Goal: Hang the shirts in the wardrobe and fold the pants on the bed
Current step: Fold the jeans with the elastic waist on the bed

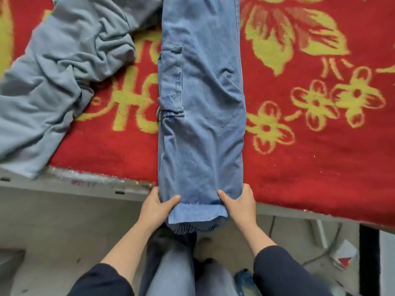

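Left grip (157, 207) and right grip (239, 202) — thumbs on top — each pinch the pants (201, 103).

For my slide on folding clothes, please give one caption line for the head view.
The left hand and right hand grip the near end of the jeans on a red blanket.

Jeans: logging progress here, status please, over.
Left hand and right hand grip jeans at near end. Jeans lengthwise on blanket. Grey garment crumpled alongside, left.

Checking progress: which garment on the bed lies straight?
The blue denim pants, gripped at its near end by the left hand and right hand; the grey-blue garment lies crumpled.
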`<state>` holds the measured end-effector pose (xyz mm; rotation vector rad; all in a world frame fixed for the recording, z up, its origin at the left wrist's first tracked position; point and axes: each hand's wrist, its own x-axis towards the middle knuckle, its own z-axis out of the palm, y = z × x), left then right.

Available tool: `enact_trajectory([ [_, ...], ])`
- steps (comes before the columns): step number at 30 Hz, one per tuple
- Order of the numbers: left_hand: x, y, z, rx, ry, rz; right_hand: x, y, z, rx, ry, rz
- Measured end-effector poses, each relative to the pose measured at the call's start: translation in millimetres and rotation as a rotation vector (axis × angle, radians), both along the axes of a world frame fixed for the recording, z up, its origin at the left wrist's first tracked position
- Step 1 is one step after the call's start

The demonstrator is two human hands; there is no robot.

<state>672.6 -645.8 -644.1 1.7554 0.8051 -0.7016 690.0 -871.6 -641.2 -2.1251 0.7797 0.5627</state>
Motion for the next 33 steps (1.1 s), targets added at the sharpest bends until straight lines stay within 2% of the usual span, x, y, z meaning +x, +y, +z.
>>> enact_trajectory([
  [4, -33, -16, 12, -0.08, -0.109, 0.12, -39, -22, 5, 0.409, 0.142, -0.16],
  [7, -46, -23, 37, -0.198, -0.151, 0.158, -54, -36, 21, 0.536, 0.136, -0.188],
  [10, -78, -28, 59, -0.34, -0.057, 0.119, -70, -46, 46, 0.621, 0.171, -0.17],
  [13, -114, -33, 77, -0.43, 0.103, 0.167, -91, -60, 75, 0.645, 0.288, -0.11],
  [16, -139, -35, 94, -0.427, 0.278, -0.047, -113, -79, 100, 0.624, 0.468, 0.052],
  [19, -154, -37, 111, -0.479, 0.416, -0.211, -131, -94, 118, 0.608, 0.61, 0.121],
  [23, -132, -37, 131, -0.5, 0.392, -0.249, -118, -97, 134, 0.587, 0.533, 0.085],
  [33, 22, -33, 184, -0.442, -0.071, 0.191, 35, -58, 171, 0.677, 0.143, -0.132],
])
